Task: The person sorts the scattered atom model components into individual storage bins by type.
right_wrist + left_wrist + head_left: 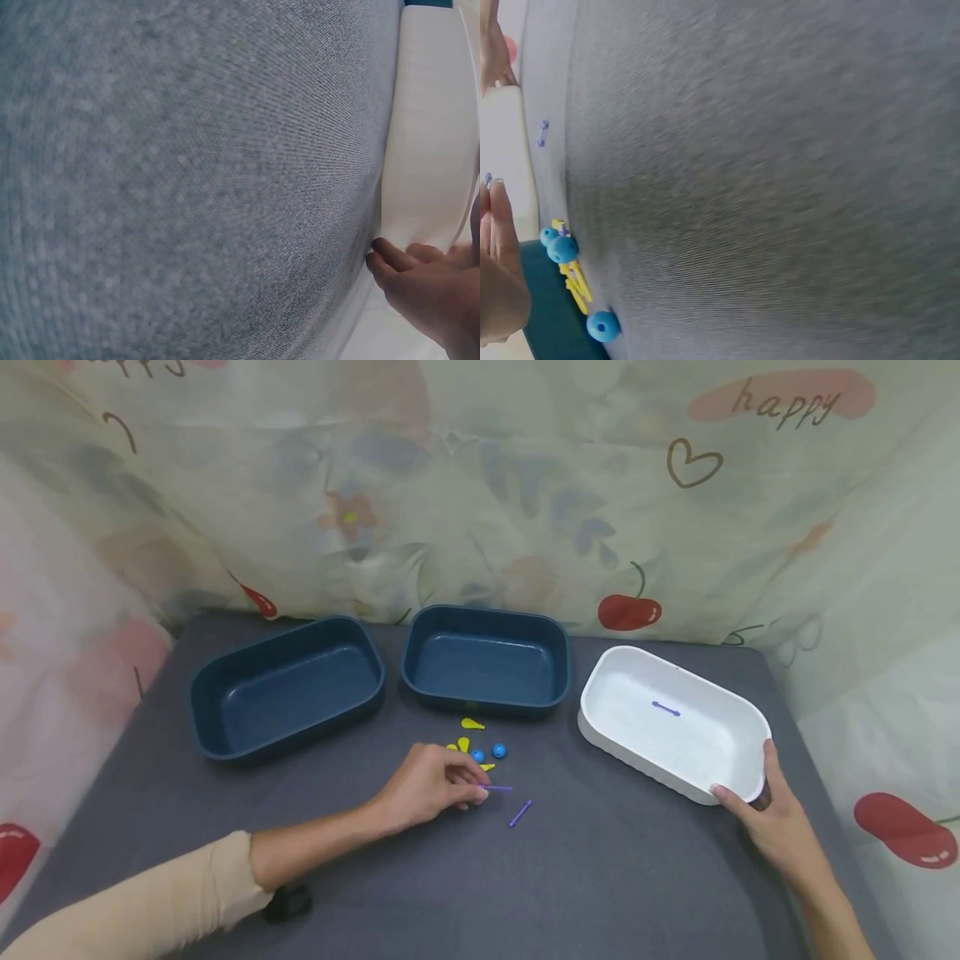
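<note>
My left hand [431, 785] pinches a thin purple stick [501, 788] between thumb and fingertips, low over the middle of the table. Just right of it on the cloth lies another purple stick [520, 813] with knobbed ends. Blue round beads [499, 750] and several yellow drop-shaped pieces [472, 724] lie beyond the fingers, some partly hidden by the hand. At the right, my right hand [783, 831] grips the near right corner of a white bin [622, 693], thumb at the rim. Inside that bin is one purple stick [666, 708].
Two dark blue bins [288, 747] [487, 700] stand at the left and the back middle of the grey-covered table [600, 877]. A small black object [288, 903] lies beside the left sleeve. Printed curtains [510, 485] close off the back and sides.
</note>
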Motion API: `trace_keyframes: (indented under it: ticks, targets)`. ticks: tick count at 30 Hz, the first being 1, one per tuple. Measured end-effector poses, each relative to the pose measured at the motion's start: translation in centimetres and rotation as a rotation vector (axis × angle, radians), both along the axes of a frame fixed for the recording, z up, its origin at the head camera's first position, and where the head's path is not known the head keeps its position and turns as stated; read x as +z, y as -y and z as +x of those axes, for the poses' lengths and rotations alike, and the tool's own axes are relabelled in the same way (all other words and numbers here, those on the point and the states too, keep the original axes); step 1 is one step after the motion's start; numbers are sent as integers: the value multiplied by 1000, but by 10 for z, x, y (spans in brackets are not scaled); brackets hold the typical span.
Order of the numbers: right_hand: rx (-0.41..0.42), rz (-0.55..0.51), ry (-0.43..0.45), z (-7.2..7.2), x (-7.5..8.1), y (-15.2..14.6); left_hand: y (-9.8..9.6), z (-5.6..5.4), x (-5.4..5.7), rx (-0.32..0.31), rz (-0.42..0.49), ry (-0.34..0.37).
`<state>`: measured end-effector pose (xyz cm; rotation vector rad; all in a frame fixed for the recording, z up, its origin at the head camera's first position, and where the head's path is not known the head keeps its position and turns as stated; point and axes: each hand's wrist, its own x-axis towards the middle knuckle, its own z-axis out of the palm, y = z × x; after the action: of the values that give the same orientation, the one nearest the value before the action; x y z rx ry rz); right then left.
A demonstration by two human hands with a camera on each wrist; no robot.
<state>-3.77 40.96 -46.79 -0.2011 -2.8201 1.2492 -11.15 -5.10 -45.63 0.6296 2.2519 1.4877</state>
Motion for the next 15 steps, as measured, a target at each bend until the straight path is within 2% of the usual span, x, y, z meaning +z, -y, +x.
trace_keyframes:
  ticks: [4, 7, 15]
  targets:
    - [-2, -3, 19, 0, 0, 0, -8, -5, 6, -4, 33, 25]
    - [-2, -15, 25, 1, 0, 0, -14, -8, 10, -2, 50, 11]
    - [-3, -18, 20, 0, 0, -2, -26, -20, 17, 18, 47, -124]
